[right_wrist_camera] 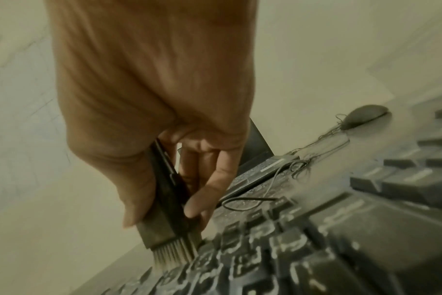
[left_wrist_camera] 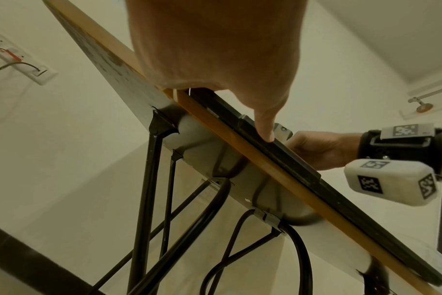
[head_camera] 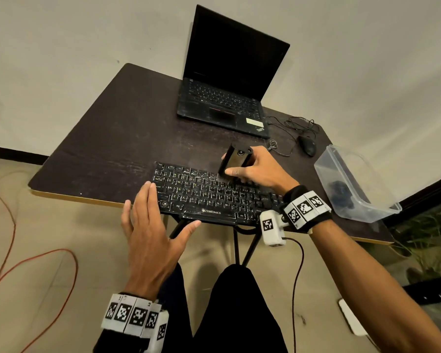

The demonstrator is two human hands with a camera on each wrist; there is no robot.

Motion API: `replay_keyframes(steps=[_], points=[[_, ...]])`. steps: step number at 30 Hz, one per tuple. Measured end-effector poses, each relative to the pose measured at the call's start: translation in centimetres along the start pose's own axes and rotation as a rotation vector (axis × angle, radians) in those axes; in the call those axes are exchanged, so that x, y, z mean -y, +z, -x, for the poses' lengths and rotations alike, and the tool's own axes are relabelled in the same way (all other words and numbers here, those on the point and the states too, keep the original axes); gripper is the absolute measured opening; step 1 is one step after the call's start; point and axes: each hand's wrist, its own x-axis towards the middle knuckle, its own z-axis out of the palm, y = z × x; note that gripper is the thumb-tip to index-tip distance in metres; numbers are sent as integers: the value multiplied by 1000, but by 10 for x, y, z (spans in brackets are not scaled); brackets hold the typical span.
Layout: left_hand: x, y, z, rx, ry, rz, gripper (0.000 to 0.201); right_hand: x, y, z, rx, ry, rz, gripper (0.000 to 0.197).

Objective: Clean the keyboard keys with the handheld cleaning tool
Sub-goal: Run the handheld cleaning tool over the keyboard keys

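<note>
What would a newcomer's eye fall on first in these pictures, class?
First, the right hand gripping a black brush tool, its bristles down on the upper rows of the dusty black keyboard at the table's near edge. Next, the left hand lying flat at the keyboard's left end. Behind, an open laptop with a dark screen stands at the table's far side.

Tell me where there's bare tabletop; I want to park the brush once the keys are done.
The widest bare patch of the table lies left of the laptop and behind the keyboard. A narrower strip runs between laptop and keyboard. The right side is crowded: mouse, its tangled cable, and the plastic container.
</note>
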Motion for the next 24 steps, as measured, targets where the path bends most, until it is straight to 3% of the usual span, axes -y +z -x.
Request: replay_keyframes(steps=[2, 5, 9, 12, 16, 20, 24], points=[[0, 0, 0, 1, 2, -1, 115, 0, -2, -2, -18, -16, 33, 31], [1, 0, 0, -4, 7, 2, 115, 2, -2, 0, 75, -53, 66, 31], [0, 0, 0, -3, 5, 2, 115, -2, -6, -4, -2, -60, 131, 32], [1, 1, 0, -9, 7, 0, 115, -1, -3, -2, 85, -82, 95, 30], [2, 1, -1, 1, 11, -17, 115, -4, -5, -4, -11, -62, 93, 34], [3, 1, -1, -1, 13, -14, 115, -3, 0, -2, 71, -71, 58, 32], [2, 0, -1, 2, 16, -7, 114, -7, -2, -7, -48, -32, 76, 34]])
